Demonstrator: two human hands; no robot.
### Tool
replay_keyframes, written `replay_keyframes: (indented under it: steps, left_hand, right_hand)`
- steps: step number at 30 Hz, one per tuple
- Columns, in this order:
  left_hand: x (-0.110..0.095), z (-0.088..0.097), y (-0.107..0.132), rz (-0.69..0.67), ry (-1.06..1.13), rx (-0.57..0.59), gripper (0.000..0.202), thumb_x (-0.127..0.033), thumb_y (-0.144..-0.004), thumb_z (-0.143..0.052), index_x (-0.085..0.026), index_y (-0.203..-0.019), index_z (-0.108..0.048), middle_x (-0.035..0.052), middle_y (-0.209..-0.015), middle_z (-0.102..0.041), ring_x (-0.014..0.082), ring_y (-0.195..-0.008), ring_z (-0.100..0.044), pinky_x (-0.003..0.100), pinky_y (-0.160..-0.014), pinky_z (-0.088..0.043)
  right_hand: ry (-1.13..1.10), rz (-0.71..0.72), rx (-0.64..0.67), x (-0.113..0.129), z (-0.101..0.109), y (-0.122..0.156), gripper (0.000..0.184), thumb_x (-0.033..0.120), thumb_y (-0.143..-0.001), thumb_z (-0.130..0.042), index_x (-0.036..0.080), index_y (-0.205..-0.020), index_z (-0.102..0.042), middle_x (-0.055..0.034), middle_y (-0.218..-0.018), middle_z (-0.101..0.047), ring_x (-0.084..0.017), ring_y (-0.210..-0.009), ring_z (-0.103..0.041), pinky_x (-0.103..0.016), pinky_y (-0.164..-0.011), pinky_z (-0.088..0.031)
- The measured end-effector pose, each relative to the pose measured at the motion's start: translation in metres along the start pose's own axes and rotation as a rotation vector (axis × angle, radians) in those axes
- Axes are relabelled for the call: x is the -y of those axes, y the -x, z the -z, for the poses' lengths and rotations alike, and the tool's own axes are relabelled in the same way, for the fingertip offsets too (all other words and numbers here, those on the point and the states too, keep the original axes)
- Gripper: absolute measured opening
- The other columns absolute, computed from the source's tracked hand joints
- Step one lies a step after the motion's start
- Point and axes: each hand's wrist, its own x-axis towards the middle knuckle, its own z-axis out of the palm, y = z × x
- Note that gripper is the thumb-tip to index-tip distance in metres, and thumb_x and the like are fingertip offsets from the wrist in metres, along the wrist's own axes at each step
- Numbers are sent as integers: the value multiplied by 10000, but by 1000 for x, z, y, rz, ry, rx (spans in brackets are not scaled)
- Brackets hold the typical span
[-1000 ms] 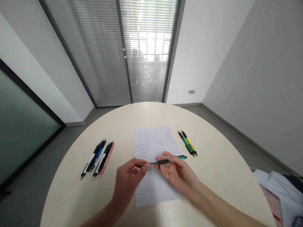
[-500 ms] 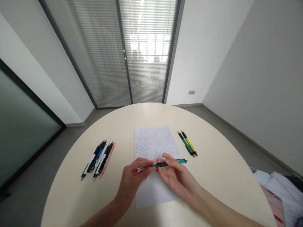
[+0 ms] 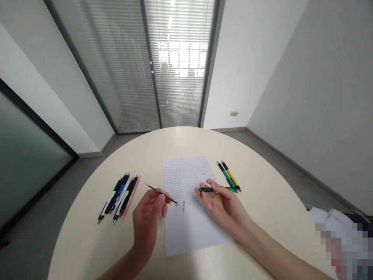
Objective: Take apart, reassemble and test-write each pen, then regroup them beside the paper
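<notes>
My left hand (image 3: 147,219) pinches a thin black pen refill (image 3: 160,193) between thumb and fingers, its tip pointing up and to the left. My right hand (image 3: 223,206) holds a black and green pen barrel (image 3: 215,190) by its fingertips. Both hands hover over a handwritten sheet of paper (image 3: 186,175). A tiny grey pen part (image 3: 183,205) lies on the sheet, just right of the refill's lower end. Two pens (image 3: 229,175), one green and one yellow, lie beyond my right hand. A bundle of several pens (image 3: 118,196) lies left of my left hand.
Everything lies on a round cream table (image 3: 262,206). Its far rim meets a grey floor, with a glass door with blinds (image 3: 175,77) beyond. A pixelated pile, possibly cloth (image 3: 340,245), sits at the lower right, beyond the table edge.
The refill is now out of the barrel. My left hand has moved left with it, my right hand keeps the barrel, and a tiny part now shows on the sheet.
</notes>
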Motion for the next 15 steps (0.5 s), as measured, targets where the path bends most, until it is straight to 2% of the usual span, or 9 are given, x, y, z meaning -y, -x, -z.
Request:
replay_keyframes:
  steps: [2, 4, 6, 8, 11, 15]
  left_hand:
    - [0, -1, 2, 68, -102, 59, 181, -329, -815, -646, -166, -741, -622, -26, -582, -604, 71, -443, -456, 167, -409, -350]
    - [3, -4, 6, 144, -278, 199, 171, -310, -773, -664, -163, -696, -621, -45, -498, -539, 79, -407, -448, 174, -386, -324]
    - [5, -8, 10, 155, -467, 327, 157, -287, -743, -664, -160, -656, -633, -48, -463, -512, 87, -396, -454, 184, -390, -323]
    - [8, -10, 12, 106, -638, 385, 151, -275, -742, -647, -164, -639, -647, -43, -453, -524, 94, -394, -468, 191, -400, -324]
    - [11, -12, 11, -47, -865, 417, 172, -267, -772, -615, -177, -630, -650, -37, -452, -558, 105, -402, -498, 203, -435, -347]
    - [17, -11, 9, -224, -1046, 469, 171, -218, -789, -597, -188, -631, -654, -34, -471, -589, 120, -430, -541, 220, -487, -380]
  right_hand:
    - [1, 58, -33, 10, 2, -4, 226, 66, -699, -750, 131, -892, -653, -104, -880, -740, -242, -960, -709, -245, -809, -589]
    - [-4, 108, -48, 18, 3, -5, 218, 59, -707, -738, 134, -895, -655, -105, -886, -739, -234, -985, -699, -238, -814, -588]
    - [-6, 135, -47, 21, 2, -5, 214, 57, -712, -730, 139, -896, -657, -103, -891, -738, -230, -1001, -693, -230, -809, -589]
    - [2, 139, -36, 22, 1, -3, 203, 64, -720, -725, 145, -893, -657, -98, -892, -738, -226, -1000, -692, -228, -806, -589]
    - [26, 117, -23, 20, 0, 0, 189, 73, -732, -719, 156, -890, -658, -85, -875, -745, -218, -971, -702, -233, -801, -590]
    - [39, 91, -16, 16, 0, 1, 192, 85, -728, -729, 157, -893, -661, -80, -854, -750, -222, -942, -712, -236, -782, -591]
